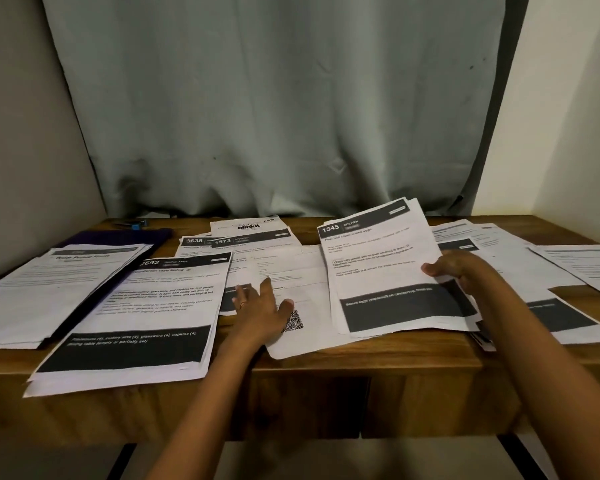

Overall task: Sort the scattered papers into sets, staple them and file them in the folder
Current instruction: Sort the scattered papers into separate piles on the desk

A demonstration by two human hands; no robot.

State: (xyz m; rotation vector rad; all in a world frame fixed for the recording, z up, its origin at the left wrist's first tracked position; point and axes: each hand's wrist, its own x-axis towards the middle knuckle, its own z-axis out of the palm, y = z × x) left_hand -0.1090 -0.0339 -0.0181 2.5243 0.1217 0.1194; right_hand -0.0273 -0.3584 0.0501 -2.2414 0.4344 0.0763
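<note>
Printed sheets lie scattered over a wooden table (326, 368). My right hand (461, 271) grips the right edge of a small stack headed 1345 (381, 261), its far end tilted up off the table. My left hand (260, 306) rests flat, fingers spread, on a sheet with a QR code (298, 327) in the middle. A stack headed 2692 (146, 313) lies at the front left. Beside it, a pile (49, 289) rests on a dark purple folder (132, 235). A blue stapler (134, 224) sits at the far left edge.
More sheets headed 3638 (194, 242) and 1573 (253, 242) lie at the back centre, and others (541, 271) spread to the right. A grey curtain (284, 116) hangs behind the table. Walls close in on both sides.
</note>
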